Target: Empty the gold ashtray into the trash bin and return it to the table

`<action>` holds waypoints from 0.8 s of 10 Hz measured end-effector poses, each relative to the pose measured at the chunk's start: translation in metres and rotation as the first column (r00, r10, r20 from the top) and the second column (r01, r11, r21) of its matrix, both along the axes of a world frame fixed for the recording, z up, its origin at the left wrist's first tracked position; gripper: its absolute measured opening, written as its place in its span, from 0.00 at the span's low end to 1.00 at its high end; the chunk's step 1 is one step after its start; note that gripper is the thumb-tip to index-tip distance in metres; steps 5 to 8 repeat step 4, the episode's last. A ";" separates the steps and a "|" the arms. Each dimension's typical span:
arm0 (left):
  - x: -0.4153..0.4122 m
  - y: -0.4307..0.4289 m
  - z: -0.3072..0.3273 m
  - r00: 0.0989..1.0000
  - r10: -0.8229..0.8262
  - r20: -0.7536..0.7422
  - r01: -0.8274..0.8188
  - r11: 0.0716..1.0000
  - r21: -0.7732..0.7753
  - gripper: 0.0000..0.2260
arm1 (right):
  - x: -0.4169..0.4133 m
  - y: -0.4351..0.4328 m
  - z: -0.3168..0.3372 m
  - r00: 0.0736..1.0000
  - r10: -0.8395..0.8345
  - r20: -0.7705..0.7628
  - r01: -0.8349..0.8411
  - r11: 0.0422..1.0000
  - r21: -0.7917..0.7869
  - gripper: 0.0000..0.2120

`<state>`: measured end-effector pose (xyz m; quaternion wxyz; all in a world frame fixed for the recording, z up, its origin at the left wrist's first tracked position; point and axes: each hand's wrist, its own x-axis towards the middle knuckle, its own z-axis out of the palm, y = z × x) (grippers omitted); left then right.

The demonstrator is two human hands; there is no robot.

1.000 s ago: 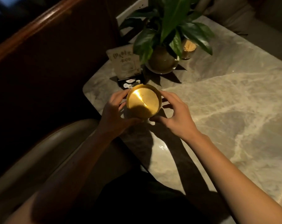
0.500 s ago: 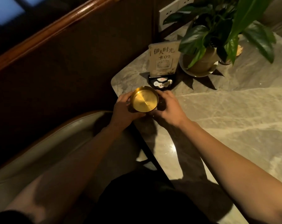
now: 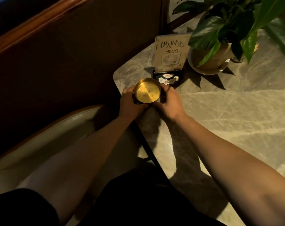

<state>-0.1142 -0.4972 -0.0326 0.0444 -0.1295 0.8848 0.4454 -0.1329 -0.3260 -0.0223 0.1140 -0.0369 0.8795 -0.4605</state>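
The gold ashtray (image 3: 147,92) is a round, shiny metal dish with a notch in its far rim, and its inside looks bare. It is at the near left corner of the marble table (image 3: 236,115). My left hand (image 3: 130,103) wraps its left side and my right hand (image 3: 168,102) wraps its right side. Whether its base touches the tabletop is hidden by my fingers. No trash bin is in view.
Just behind the ashtray stands a table card (image 3: 170,52) in a black call-button base (image 3: 167,78). A potted plant (image 3: 216,57) on a saucer is at the back right. A curved padded seat (image 3: 48,136) and a dark wood wall panel (image 3: 65,46) lie left of the table.
Both hands have carried the ashtray away from me toward the table's left corner, closer to the table card. The camera view has shifted left.
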 end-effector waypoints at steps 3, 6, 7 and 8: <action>0.017 0.002 0.007 0.998 0.070 0.000 -0.070 0.997 0.044 0.40 | 0.011 0.015 0.008 0.999 -0.016 0.034 0.016 1.000 0.012 0.28; 0.025 0.010 0.016 0.995 0.077 -0.066 -0.075 0.996 0.041 0.34 | 0.018 0.023 0.016 0.999 -0.048 0.021 0.047 0.997 0.057 0.27; 0.025 0.010 0.016 0.995 0.077 -0.066 -0.075 0.996 0.041 0.34 | 0.018 0.023 0.016 0.999 -0.048 0.021 0.047 0.997 0.057 0.27; 0.025 0.010 0.016 0.995 0.077 -0.066 -0.075 0.996 0.041 0.34 | 0.018 0.023 0.016 0.999 -0.048 0.021 0.047 0.997 0.057 0.27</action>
